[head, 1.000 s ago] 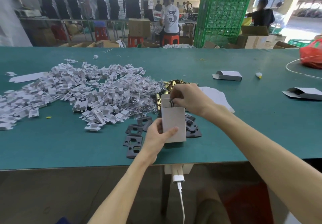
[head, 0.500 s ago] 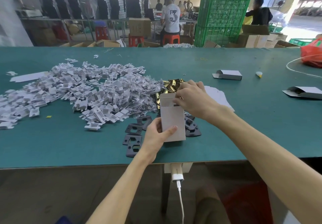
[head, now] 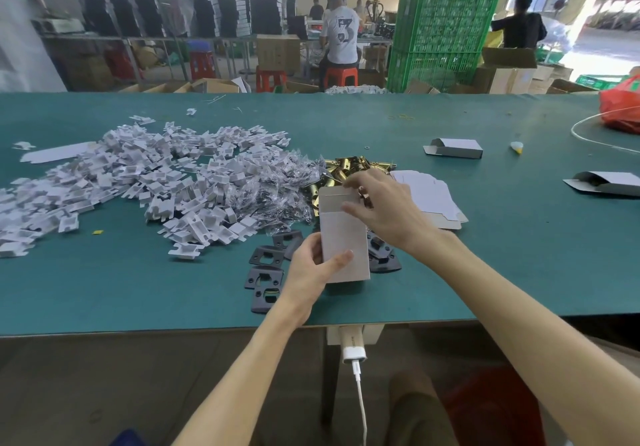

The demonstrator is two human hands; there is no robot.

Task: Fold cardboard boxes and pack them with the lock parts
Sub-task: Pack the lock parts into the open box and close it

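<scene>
Factory floor, packing line: a long green desk (head: 485, 255) runs across a workshop where stacked green crates (head: 443, 36) and a seated worker in a white shirt (head: 341, 40) fill the background. At the desk's near edge a person holds a small grey cardboard box (head: 343, 234) upright just above the surface. The left grip (head: 308, 272) clasps the box's lower left side, thumb laid across the front face. The right grip (head: 384, 213) curls over the box's top end, fingers bent across the upper edge and thumb pressed on the front just below the flap's fold. Black strike plates (head: 265, 272) lie directly beneath and beside the box. Brass lock parts (head: 346, 165) sit just behind it, next to a pile of clear bags (head: 277, 189) and a wide heap of white plastic inserts (head: 121, 182) spreading left. Flat box blanks (head: 429, 196) rest behind the right wrist. Two folded boxes (head: 453, 148) lie well apart on the right.
</scene>
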